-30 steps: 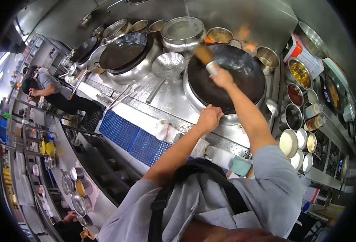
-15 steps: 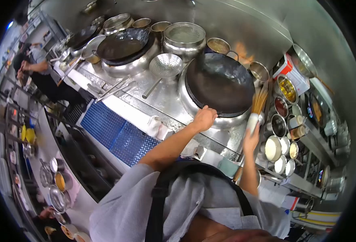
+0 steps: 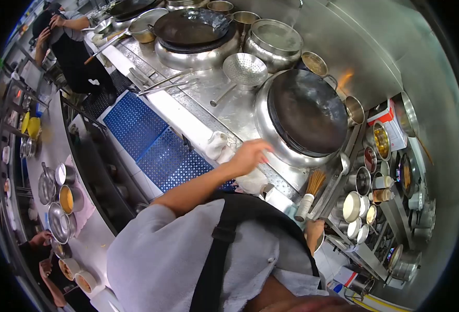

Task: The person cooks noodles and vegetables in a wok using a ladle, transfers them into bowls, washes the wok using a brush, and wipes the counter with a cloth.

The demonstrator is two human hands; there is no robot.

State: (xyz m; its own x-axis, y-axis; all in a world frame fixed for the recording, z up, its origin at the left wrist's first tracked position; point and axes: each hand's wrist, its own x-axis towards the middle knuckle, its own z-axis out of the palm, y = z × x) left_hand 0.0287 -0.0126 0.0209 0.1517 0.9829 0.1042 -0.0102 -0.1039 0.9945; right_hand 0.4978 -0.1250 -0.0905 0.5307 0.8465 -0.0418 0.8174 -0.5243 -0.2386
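My left hand (image 3: 250, 157) is raised over the front edge of the stove with its fingers apart, holding nothing. Just beyond it, a dark wok (image 3: 307, 112) sits on a round steel burner ring. My right hand (image 3: 314, 229) is low at the right, its fingers closed round the handle end of a ladle (image 3: 345, 164). The ladle's bowl rests beside the burner ring. A bristle brush (image 3: 310, 195) with a white-wrapped handle lies on the counter edge, between the wok and my right hand.
Left of the wok are a strainer (image 3: 245, 69), a water pot (image 3: 276, 36) and a second wok (image 3: 190, 26). Sauce containers (image 3: 351, 206) line the right. A flame (image 3: 346, 78) burns behind the wok. A person (image 3: 71, 52) stands far left; another person's hands show lower left.
My left hand has left the wok rim and moved back, fingers opening. My right hand swung the brush from the wok to the counter edge, let it go and closed on the ladle's handle. The view turned.
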